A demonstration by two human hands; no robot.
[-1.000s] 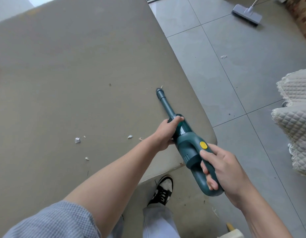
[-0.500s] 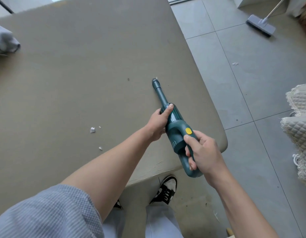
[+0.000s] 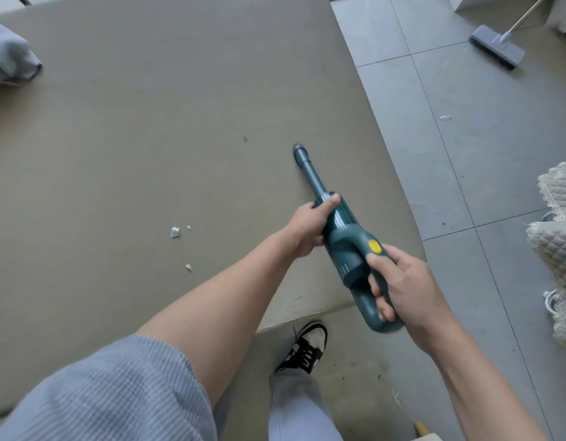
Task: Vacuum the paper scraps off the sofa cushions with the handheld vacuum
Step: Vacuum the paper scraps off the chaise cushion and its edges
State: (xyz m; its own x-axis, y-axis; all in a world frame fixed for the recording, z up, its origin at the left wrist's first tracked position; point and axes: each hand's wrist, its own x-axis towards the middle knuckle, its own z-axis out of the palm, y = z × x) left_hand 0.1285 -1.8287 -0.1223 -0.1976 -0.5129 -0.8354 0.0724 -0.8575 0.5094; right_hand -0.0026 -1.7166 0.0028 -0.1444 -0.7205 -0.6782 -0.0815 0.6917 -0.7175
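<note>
A dark green handheld vacuum (image 3: pixel 345 240) with a yellow button lies along the right part of the big tan sofa cushion (image 3: pixel 148 138). Its nozzle tip (image 3: pixel 298 151) touches the cushion surface. My left hand (image 3: pixel 310 227) grips the body just behind the tube. My right hand (image 3: pixel 399 281) is wrapped round the rear handle, thumb below the yellow button. A white paper scrap (image 3: pixel 175 232) lies on the cushion well left of the vacuum, with two smaller bits (image 3: pixel 188 267) near it.
Grey tiled floor (image 3: pixel 466 154) runs to the right of the cushion, with one paper scrap (image 3: pixel 445 118) on it. A mop head (image 3: pixel 494 50) lies at top right. Quilted fabric (image 3: pixel 558 249) hangs at the right edge. A grey cloth (image 3: pixel 11 55) sits top left. My shoe (image 3: pixel 307 345) stands below the cushion's edge.
The vacuum's nozzle has slid leftward across the cushion from its right edge. The scraps that lay close to my left forearm are no longer seen. Both hands keep their hold.
</note>
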